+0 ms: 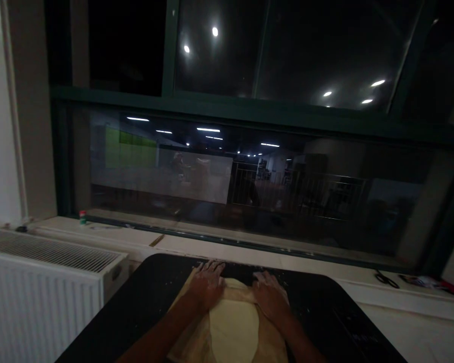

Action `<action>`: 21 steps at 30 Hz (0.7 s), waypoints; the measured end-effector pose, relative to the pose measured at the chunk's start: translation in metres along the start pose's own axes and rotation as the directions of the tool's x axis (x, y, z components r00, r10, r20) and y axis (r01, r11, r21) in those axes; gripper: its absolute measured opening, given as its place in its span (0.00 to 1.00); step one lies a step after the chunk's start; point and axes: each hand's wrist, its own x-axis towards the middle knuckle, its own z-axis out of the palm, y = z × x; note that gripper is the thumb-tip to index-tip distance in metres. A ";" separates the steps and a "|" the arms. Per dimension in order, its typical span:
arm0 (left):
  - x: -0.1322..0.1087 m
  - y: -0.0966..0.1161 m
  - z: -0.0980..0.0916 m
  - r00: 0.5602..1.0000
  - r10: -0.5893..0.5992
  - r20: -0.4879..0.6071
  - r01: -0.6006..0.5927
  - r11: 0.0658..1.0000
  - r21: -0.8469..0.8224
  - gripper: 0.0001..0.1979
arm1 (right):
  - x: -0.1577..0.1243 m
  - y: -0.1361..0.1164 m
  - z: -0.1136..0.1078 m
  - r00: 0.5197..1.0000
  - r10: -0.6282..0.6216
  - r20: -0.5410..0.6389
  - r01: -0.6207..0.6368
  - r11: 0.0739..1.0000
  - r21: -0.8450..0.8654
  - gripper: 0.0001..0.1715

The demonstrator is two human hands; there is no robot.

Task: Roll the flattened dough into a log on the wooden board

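A flattened sheet of pale dough (234,327) lies on a wooden board (192,340) on a dark tabletop. Across the dough's far part runs a rolling pin (237,294), its middle showing between my hands. My left hand (208,285) presses on its left end, fingers over it and pointing away from me. On the other end sits my right hand (270,295), gripping from above. Flour whitens the fingers of both hands. The ends of the pin are hidden beneath them, and a little dough shows beyond it.
Behind the dark table (144,302) runs a white windowsill (200,247) under a large window. A small red-and-green container (82,217) stands on the sill at left; scissors (386,279) lie at right. A white radiator (41,292) is at the left.
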 end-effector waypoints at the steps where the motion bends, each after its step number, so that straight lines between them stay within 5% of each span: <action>1: -0.006 0.003 -0.001 1.000 0.001 -0.013 -0.001 1.000 0.002 0.26 | -0.010 -0.004 -0.003 0.999 0.039 -0.003 -0.039 0.999 -0.009 0.26; 4: -0.026 0.011 -0.003 0.998 0.029 -0.052 -0.028 0.999 0.015 0.26 | -0.042 -0.018 -0.011 0.994 0.111 -0.019 -0.111 0.993 -0.038 0.28; 10: -0.085 0.023 -0.008 0.984 0.109 -0.144 -0.100 0.993 0.063 0.26 | -0.099 -0.032 -0.006 0.989 0.047 -0.140 -0.053 0.998 -0.036 0.31; 17: -0.151 0.015 -0.026 0.945 0.232 -0.229 -0.231 0.972 0.030 0.29 | -0.143 -0.002 0.052 0.939 -0.127 -0.319 0.164 0.982 0.094 0.29; 21: -0.151 0.010 -0.028 0.960 0.228 -0.161 -0.237 0.971 -0.038 0.32 | -0.130 0.010 0.078 0.943 -0.167 -0.287 0.217 0.964 0.152 0.32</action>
